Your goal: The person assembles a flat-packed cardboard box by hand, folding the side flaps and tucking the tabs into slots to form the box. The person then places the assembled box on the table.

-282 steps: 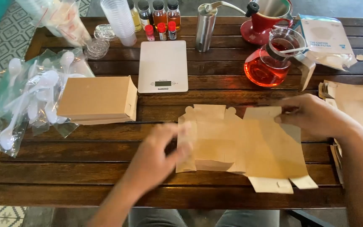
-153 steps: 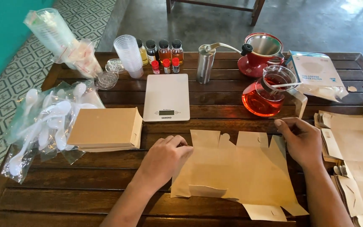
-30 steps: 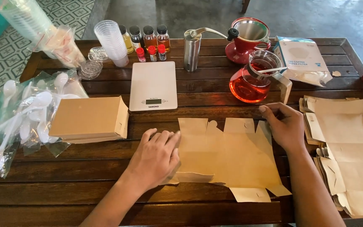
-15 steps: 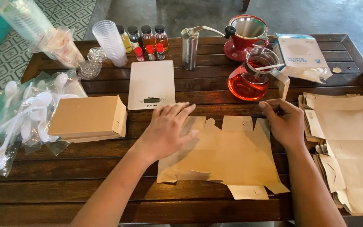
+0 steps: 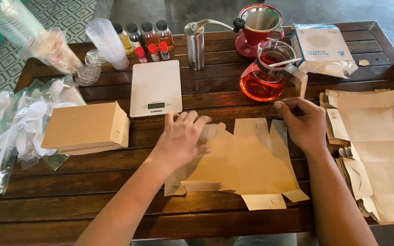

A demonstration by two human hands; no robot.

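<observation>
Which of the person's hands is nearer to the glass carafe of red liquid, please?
The right hand. It rests on the flat cardboard's far right corner, just below the carafe. The left hand lies on the cardboard's left flaps, further left, nearer the white kitchen scale.

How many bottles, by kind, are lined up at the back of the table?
Tall clear glass bottles with black caps: 4
Small bottles with red caps: 2
Total: 6
They stand in a row between the stack of clear plastic cups and the steel hand grinder, behind the white kitchen scale.
</observation>
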